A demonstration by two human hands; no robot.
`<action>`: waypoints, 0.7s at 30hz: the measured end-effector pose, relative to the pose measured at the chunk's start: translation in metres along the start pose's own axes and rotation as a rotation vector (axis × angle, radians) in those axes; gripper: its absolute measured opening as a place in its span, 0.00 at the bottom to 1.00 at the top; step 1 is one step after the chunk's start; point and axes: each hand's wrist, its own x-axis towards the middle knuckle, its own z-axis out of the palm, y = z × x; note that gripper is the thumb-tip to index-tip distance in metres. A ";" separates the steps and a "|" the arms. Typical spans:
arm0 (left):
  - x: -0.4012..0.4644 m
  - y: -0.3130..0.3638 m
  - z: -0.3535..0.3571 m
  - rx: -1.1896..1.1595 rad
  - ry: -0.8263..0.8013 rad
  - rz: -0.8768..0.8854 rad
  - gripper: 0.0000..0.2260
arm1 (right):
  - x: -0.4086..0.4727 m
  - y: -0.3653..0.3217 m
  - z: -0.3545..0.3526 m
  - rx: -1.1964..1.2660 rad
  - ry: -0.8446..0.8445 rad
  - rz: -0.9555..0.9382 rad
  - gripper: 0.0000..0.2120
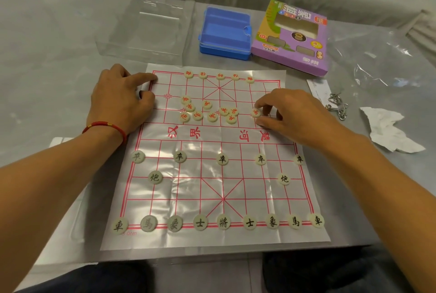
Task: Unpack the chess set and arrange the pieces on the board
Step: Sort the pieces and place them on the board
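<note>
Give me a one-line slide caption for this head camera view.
Black pieces set, right hand pinches a red piece while left hand rests on the board edge.

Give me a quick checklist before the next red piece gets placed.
1. Right hand has a red piece pinched at its fingertips: ok.
2. Left hand presses the board at its far left corner: ok.
3. Black side fully set on the near rows: ok.
4. Red back row complete: not ok, five pieces only, outer points bare.
5. Loose red pile sorted: not ok, clustered mid-board.
6. Character on the pinched piece readable: cannot tell.
</note>
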 end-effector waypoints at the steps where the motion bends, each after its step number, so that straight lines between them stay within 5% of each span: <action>1: 0.000 0.000 0.000 0.004 -0.001 -0.001 0.18 | 0.001 0.000 0.001 0.004 0.011 0.000 0.18; 21: -0.001 0.000 0.001 0.003 0.005 0.001 0.18 | 0.006 -0.006 0.007 -0.023 0.088 -0.097 0.19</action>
